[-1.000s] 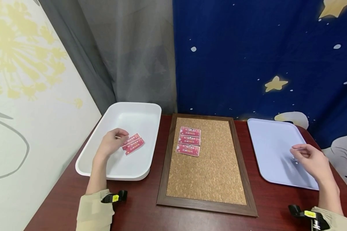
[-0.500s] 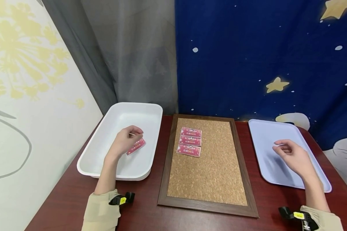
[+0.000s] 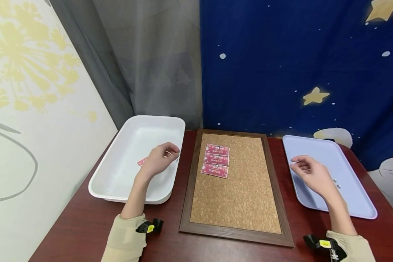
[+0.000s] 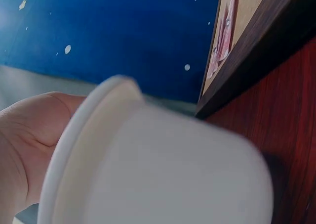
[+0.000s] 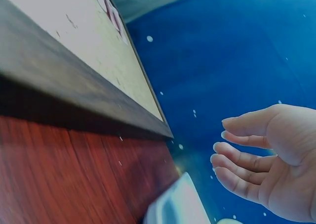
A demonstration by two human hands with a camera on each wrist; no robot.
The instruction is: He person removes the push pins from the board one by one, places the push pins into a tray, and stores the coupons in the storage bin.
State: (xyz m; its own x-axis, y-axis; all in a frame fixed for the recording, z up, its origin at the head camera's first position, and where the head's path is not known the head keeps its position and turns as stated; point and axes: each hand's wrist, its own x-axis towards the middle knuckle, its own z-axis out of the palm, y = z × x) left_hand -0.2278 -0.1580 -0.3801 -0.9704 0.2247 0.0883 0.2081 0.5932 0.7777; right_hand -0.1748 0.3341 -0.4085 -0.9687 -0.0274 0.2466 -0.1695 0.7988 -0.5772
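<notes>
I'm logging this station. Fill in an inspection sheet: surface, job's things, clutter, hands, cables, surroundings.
Surface: dark red wood-grain table.
Job's things: corkboard with three red coupons pinned in a column; white bin, another red coupon partly visible inside; pale blue tray with two tiny silvery pieces.
Clutter: nothing seen.
Left hand: over the bin's right side, fingers curved, grip unclear.
Right hand: over the tray's left part, fingers curved, grip unclear.
Cables: nothing seen.
Surroundings: pale patterned wall at left; grey curtain and starry blue curtain behind.
</notes>
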